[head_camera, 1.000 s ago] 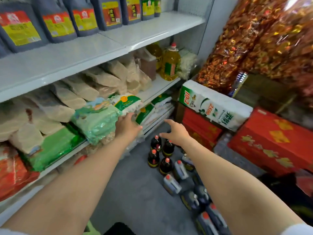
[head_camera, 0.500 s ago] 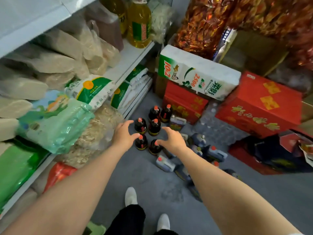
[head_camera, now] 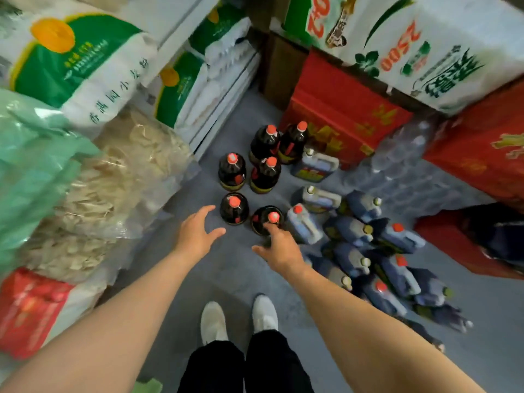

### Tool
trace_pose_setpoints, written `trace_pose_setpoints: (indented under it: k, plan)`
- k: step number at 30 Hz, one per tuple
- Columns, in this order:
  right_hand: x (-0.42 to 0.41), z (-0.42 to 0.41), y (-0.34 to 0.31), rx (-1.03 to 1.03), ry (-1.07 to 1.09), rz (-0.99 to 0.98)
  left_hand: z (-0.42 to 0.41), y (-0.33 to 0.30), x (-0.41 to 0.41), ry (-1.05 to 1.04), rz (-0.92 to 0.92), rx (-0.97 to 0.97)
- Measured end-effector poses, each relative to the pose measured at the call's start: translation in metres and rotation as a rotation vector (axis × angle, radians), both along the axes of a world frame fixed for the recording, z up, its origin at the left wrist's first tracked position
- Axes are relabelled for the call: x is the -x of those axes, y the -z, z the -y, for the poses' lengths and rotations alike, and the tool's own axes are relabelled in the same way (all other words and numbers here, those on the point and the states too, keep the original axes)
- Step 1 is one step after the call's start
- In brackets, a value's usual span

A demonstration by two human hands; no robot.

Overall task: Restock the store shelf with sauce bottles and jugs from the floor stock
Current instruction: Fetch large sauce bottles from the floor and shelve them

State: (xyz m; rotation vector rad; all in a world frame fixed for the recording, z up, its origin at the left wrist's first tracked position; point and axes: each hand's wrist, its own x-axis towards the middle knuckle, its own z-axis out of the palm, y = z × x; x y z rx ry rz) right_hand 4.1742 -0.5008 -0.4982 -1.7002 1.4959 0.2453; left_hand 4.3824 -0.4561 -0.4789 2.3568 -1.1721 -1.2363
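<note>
Left hand (head_camera: 198,236) fingers spread above floor (head_camera: 226,268); right hand (head_camera: 279,248) fingers spread, fingertip touching nearest sauce bottle (head_camera: 266,219).

1. A white sack with a green panel and an orange disc (head_camera: 76,61) is seen at the upper left, lying over a clear bag of pale dried strips (head_camera: 113,194).
2. A pale green plastic package (head_camera: 31,165) is pressed against the left edge.
3. A red and white bag (head_camera: 31,310) is placed below the dried strips, at the lower left.
4. A second green and white sack (head_camera: 184,86) is stacked further back.
5. Red cartons with gold print (head_camera: 337,109) are piled at the upper right, and a white pack with green and red lettering (head_camera: 425,46) is laid on top of them.
6. A shrink-wrapped pack of clear bottles (head_camera: 402,171) is set just beside the cartons.
7. White shoes (head_camera: 212,321) and black trousers (head_camera: 243,367) are seen on the grey floor (head_camera: 226,279).
</note>
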Motion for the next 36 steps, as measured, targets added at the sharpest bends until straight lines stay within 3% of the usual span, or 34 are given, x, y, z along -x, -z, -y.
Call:
trace_pose_setpoints:
  k: [11,18,22,30,36]
  plan:
    - [-0.048,0.010,0.259,0.014,0.100,0.166,0.051,0.233,-0.024,0.092,-0.192,0.193]
    - [-0.074,0.031,0.363,0.128,0.270,0.344,0.089,0.296,-0.040,0.171,-0.487,0.283]
    - [-0.074,0.038,0.386,0.171,0.236,0.414,0.090,0.310,-0.046,0.123,-0.513,0.353]
    - [-0.082,0.047,0.387,0.156,0.075,0.516,0.038,0.316,-0.049,-0.037,-0.311,0.522]
    - [-0.087,0.054,0.386,0.116,0.038,0.556,0.041,0.306,-0.064,0.047,-0.289,0.456]
